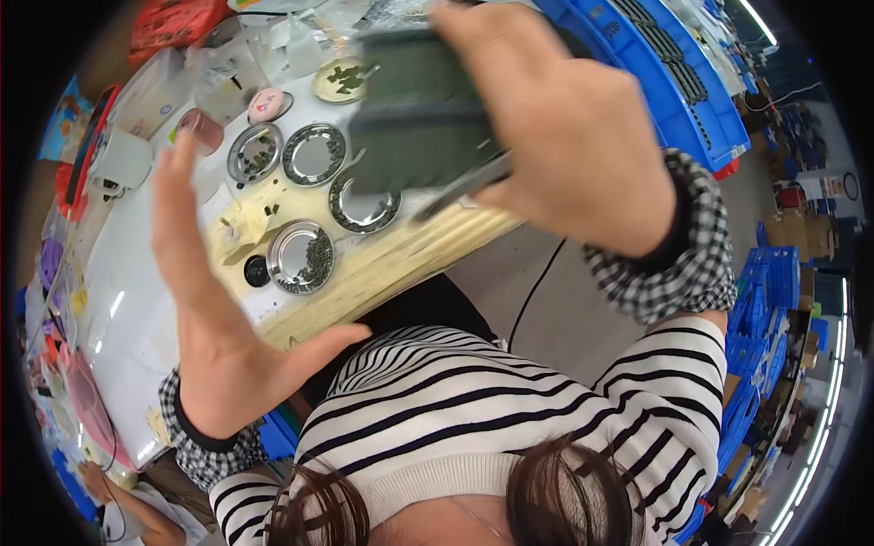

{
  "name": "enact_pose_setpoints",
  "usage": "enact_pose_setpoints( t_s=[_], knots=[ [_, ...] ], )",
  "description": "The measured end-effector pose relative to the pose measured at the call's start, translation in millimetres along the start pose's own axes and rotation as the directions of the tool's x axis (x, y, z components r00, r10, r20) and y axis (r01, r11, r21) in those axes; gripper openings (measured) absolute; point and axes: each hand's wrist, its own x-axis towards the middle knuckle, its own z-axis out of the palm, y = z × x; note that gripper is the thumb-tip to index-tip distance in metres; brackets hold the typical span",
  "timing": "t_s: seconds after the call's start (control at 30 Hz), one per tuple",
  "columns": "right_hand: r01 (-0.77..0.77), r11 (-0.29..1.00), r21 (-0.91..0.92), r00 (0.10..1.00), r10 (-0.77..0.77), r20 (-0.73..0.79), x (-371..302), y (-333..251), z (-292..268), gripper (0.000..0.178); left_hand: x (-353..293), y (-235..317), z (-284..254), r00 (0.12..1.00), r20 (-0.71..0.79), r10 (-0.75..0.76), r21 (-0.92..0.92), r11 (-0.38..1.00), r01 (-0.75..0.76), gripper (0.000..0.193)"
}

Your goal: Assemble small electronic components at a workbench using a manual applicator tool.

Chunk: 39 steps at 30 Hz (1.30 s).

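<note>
Head view: blue crates (pixel 674 82) are stacked along the right of the room, beside a grey floor (pixel 564 300). A white table (pixel 137 300) is seen at left, covered by a pale wooden board (pixel 391 259) on which four round metal dishes (pixel 300 257) of small dark parts are set. Clear bags (pixel 228 64) are piled at its far edge. A dark green tray (pixel 414 118) is gripped by the right hand (pixel 564 136), raised above the board. The left hand (pixel 205 300) is spread wide, apart from the tray, holding nothing.
</note>
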Motion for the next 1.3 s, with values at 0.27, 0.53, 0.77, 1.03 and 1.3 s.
enact_pose_setpoints(
  t_s=[0.27, 0.53, 0.77, 1.03, 1.3],
  knots=[
    [-0.648, 0.627, -0.432, 0.63, 0.76, 0.158, -92, 337, -90, 0.074, -60, -35, -45, 0.897, -0.262, -0.357, -0.078, 0.934, 0.349, 0.093],
    [-0.332, 0.096, -0.938, -0.194, 0.967, 0.167, -137, 451, -49, 0.099, -104, -27, -58, 0.521, -0.486, -0.702, -0.291, 0.692, 0.661, 0.076],
    [-0.572, 0.241, -0.784, -0.228, 0.872, 0.434, -132, 464, -59, 0.098, -128, -31, -56, 0.514, -0.49, -0.704, -0.126, 0.641, 0.757, 0.069],
    [-0.418, 0.365, -0.832, -0.018, 0.912, 0.409, -153, 492, -57, 0.072, -124, -42, -48, 0.473, -0.443, -0.761, -0.29, 0.621, 0.728, 0.067],
    [-0.453, 0.628, -0.632, 0.62, 0.732, 0.283, -202, 629, -101, 0.051, -174, -55, -61, 0.281, -0.506, -0.816, -0.553, 0.557, 0.619, 0.068]
  ],
)
